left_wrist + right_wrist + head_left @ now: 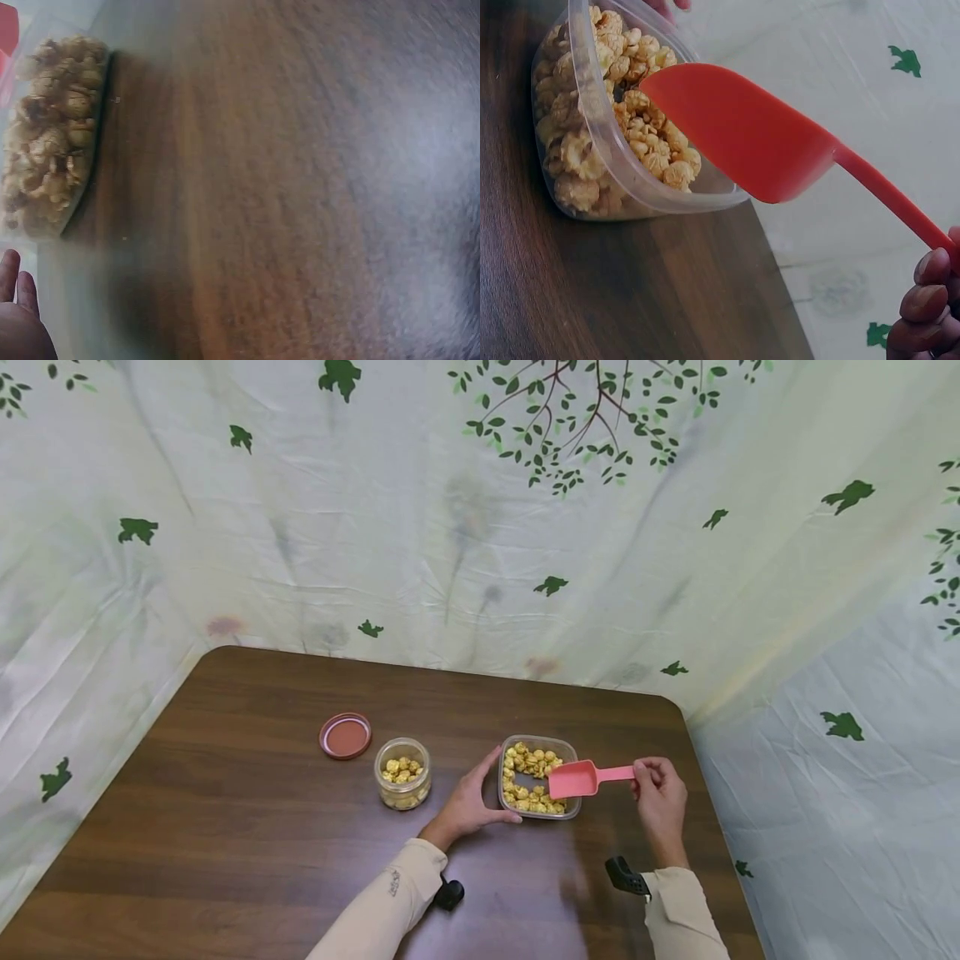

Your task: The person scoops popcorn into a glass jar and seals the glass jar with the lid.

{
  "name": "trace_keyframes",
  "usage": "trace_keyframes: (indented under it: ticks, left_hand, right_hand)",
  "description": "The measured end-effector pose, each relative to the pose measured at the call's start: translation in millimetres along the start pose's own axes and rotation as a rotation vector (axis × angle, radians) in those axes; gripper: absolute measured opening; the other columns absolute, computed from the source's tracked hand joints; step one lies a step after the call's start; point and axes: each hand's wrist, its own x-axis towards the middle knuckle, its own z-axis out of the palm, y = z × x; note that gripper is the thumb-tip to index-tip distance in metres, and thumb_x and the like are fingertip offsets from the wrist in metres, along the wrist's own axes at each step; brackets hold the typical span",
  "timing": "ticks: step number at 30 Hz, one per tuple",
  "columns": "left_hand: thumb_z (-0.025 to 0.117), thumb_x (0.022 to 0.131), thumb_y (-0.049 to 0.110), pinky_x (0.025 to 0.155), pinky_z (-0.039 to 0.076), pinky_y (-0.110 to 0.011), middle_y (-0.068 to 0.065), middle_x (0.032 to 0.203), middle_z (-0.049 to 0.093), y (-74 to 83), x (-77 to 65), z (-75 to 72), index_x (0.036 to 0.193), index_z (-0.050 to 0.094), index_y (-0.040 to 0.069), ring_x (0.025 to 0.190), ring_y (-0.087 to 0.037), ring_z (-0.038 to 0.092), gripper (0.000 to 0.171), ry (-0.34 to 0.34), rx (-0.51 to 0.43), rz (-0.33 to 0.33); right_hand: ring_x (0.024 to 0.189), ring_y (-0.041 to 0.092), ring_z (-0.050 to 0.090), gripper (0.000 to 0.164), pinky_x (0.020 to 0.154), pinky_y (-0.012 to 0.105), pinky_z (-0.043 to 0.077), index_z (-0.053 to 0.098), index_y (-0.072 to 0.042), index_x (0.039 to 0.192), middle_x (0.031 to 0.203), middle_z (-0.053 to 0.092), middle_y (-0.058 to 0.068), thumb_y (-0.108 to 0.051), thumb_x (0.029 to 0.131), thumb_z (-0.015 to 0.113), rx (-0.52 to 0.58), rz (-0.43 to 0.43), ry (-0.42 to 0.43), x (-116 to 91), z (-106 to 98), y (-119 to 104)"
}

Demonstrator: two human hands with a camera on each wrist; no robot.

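Note:
A clear plastic container of golden caramel popcorn stands on the table, with a bare patch at its middle. My left hand is at its left side, thumb and fingers spread and fairly straight along the front-left corner. With my right hand I pinch the handle of a pink scoop. Its blade hangs over the container's right rim, tilted in the right wrist view, where the scoop shows no popcorn on its visible side. In the left wrist view only a few fingers show near the container.
Left of my left hand stands a clear round jar partly filled with popcorn. Its red lid lies behind it to the left. The brown wooden table meets a leaf-print cloth at the back and sides.

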Motion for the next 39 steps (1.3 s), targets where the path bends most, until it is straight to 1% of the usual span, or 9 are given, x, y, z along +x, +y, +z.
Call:
trace_keyframes:
  ticks: [3, 7, 11, 18, 23, 31, 34, 39]
  left_hand:
    - [0.093, 0.059, 0.032, 0.113, 0.026, -0.045, -0.014, 0.154, 0.031, -3.3, 0.6, 2.9, 0.153, 0.023, 0.01, 0.14, -0.031, 0.031, 0.119, -0.01, 0.016, -0.01]
    - [0.094, 0.058, 0.03, 0.112, 0.028, -0.048, -0.018, 0.152, 0.033, -6.3, 2.0, 6.1, 0.154, 0.02, 0.009, 0.138, -0.034, 0.033, 0.123, -0.015, 0.019, 0.002]
    - [0.094, 0.059, 0.028, 0.112, 0.028, -0.047, -0.018, 0.152, 0.033, -8.2, 3.3, 8.4, 0.154, 0.02, 0.009, 0.138, -0.033, 0.033, 0.122, -0.017, 0.013, -0.002]
    - [0.093, 0.06, 0.028, 0.112, 0.028, -0.046, -0.018, 0.15, 0.036, -14.7, 2.4, 11.8, 0.152, 0.023, 0.004, 0.137, -0.034, 0.034, 0.119, 0.014, 0.04, -0.007]
    - [0.093, 0.06, 0.03, 0.112, 0.029, -0.046, -0.02, 0.151, 0.035, -18.7, 4.8, 16.5, 0.152, 0.023, 0.004, 0.137, -0.034, 0.034, 0.119, 0.018, 0.047, -0.011]
    - [0.093, 0.06, 0.028, 0.111, 0.03, -0.046, -0.02, 0.148, 0.039, -17.2, 7.4, 20.7, 0.152, 0.025, 0.004, 0.135, -0.034, 0.037, 0.117, 0.035, 0.016, 0.022]
    - [0.092, 0.061, 0.028, 0.11, 0.031, -0.046, -0.02, 0.147, 0.041, -16.4, 7.5, 20.9, 0.151, 0.027, 0.004, 0.134, -0.034, 0.039, 0.114, 0.041, 0.023, 0.029]
    - [0.091, 0.062, 0.029, 0.109, 0.033, -0.046, -0.019, 0.145, 0.044, -17.0, 7.6, 20.6, 0.149, 0.032, 0.004, 0.132, -0.033, 0.042, 0.108, 0.046, 0.026, 0.041]
  right_hand:
    - [0.057, 0.009, 0.049, 0.018, 0.049, 0.02, 0.043, 0.059, 0.004, 0.1, 0.071, 0.058, 0.01, -0.014, 0.097, 0.057, -0.024, 0.002, 0.003, -1, -2, 0]
    - [0.057, 0.009, 0.049, 0.018, 0.048, 0.019, 0.042, 0.059, 0.005, 0.101, 0.072, 0.059, 0.012, -0.013, 0.097, 0.057, -0.044, -0.018, -0.003, -3, -3, 0]
    - [0.057, 0.008, 0.048, 0.017, 0.049, 0.018, 0.042, 0.06, 0.004, 0.1, 0.072, 0.059, 0.012, -0.013, 0.097, 0.057, -0.082, -0.053, -0.006, -4, -3, 0]
    - [0.057, 0.008, 0.047, 0.014, 0.049, 0.019, 0.04, 0.061, 0.002, 0.095, 0.071, 0.059, 0.014, -0.012, 0.097, 0.058, -0.153, -0.121, 0.016, -8, -2, -1]
    - [0.056, 0.008, 0.047, 0.015, 0.049, 0.019, 0.039, 0.061, 0.002, 0.095, 0.071, 0.059, 0.014, -0.012, 0.097, 0.058, -0.192, -0.135, 0.023, -9, -3, -3]
    - [0.056, 0.01, 0.045, 0.011, 0.048, 0.022, 0.036, 0.062, -0.002, 0.094, 0.069, 0.059, 0.01, -0.011, 0.097, 0.058, -0.244, -0.145, 0.031, -8, -4, -3]
    - [0.056, 0.01, 0.044, 0.009, 0.049, 0.023, 0.035, 0.062, -0.001, 0.093, 0.068, 0.059, 0.009, -0.009, 0.096, 0.059, -0.271, -0.174, 0.025, -7, -4, -4]
    - [0.057, 0.009, 0.043, 0.01, 0.049, 0.023, 0.034, 0.062, 0.0, 0.094, 0.067, 0.058, 0.007, -0.009, 0.096, 0.059, -0.307, -0.226, -0.016, -9, -2, -6]
